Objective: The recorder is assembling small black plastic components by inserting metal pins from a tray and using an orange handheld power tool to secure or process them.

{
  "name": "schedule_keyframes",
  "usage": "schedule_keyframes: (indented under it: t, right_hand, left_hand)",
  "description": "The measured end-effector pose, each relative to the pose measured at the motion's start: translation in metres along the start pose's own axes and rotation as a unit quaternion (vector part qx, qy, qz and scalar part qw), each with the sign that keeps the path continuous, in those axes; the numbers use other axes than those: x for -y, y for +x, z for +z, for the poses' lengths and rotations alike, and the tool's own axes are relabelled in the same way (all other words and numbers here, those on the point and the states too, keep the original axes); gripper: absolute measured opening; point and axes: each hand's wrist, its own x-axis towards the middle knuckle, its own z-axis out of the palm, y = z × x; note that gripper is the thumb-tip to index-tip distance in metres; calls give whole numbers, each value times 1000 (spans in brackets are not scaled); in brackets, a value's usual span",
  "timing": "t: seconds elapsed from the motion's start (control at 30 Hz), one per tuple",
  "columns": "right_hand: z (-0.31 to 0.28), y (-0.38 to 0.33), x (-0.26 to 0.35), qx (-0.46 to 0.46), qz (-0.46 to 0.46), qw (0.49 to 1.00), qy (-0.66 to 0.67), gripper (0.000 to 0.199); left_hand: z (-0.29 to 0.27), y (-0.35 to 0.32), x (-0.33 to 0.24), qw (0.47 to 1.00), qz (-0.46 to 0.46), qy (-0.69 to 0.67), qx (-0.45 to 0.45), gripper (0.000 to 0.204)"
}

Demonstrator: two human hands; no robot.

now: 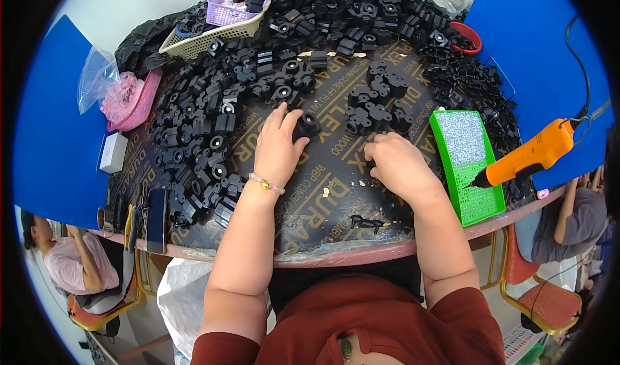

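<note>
Two bare hands work at the middle of a round counter [336, 190] surfaced with dark printed board. The left hand [278, 148], a beaded bracelet [265, 184] on its wrist, lies palm down with fingers loosely spread; its thumb and forefinger close around a small black plastic part [307, 126] that sits on the board just past the fingertips. The part's round socket faces up toward the camera, and its short body runs roughly across the counter, left to right. The right hand [397, 161] is curled into a loose fist, knuckles up, resting on the board well apart from the left; whether anything is inside it cannot be told.

Hundreds of similar black parts lie heaped in a broad arc [206, 139] around the far and left sides of the counter, with a smaller cluster [374, 106] just beyond the right hand. One loose black piece [365, 223] lies near the counter's front edge. To the right, a green perforated tray [475, 190] holds a bed of small silver screws [462, 135], and an orange electric screwdriver [529, 158] hangs over it, tip pointing down-left at the tray. At the far left sit a cream basket [194, 45], a purple basket [226, 6] and a pink dish [139, 100]. Other people sit at either side.
</note>
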Motion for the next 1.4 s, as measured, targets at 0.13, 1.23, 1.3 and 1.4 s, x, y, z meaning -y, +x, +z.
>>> schedule_keyframes:
  t: [0.13,1.23,1.3,1.4]
  right_hand:
    - [-10,4,3,-5,2,998,62,21]
    - [-8,14,14,-128,32,534,835,23]
    - [-7,14,14,-126,42,508,851,21]
    - [-4,15,14,-97,64,482,868,19]
  left_hand:
    - [-9,-2,-2,1000,19,-4,5,52]
    - [-24,-14,-46,566,-142,-803,121,44]
    - [-19,-14,-45,614,-95,-780,77,46]
    - [-14,-14,-43,671,-71,-737,49,46]
